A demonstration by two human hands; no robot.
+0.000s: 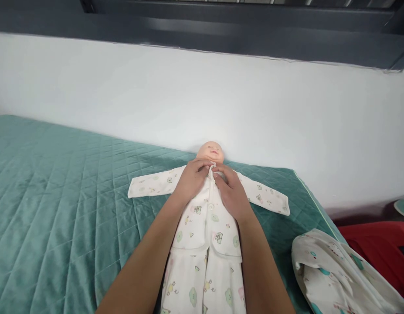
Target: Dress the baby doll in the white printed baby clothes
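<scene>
A baby doll [211, 150] lies on its back with its head by the wall. It wears a white printed baby jacket [197, 224], sleeves spread to both sides, and matching trousers [188, 279]. At the collar, my left hand [193, 176] pinches one front edge of the jacket with thumb and fingers. My right hand [228, 185] grips the opposite front edge just beside it, also near the neck. The two edges meet between my fingertips. Lower on the front a button [211, 206] shows, and the bottom hem parts slightly. What lies under my fingertips is hidden.
A green quilted bedspread [74, 209] lies under the doll. A white wall [149, 96] rises behind, below a dark window frame [221, 30]. At the lower right are a crumpled white printed cloth [335, 270] and a red item [381, 244] beyond the bed's edge.
</scene>
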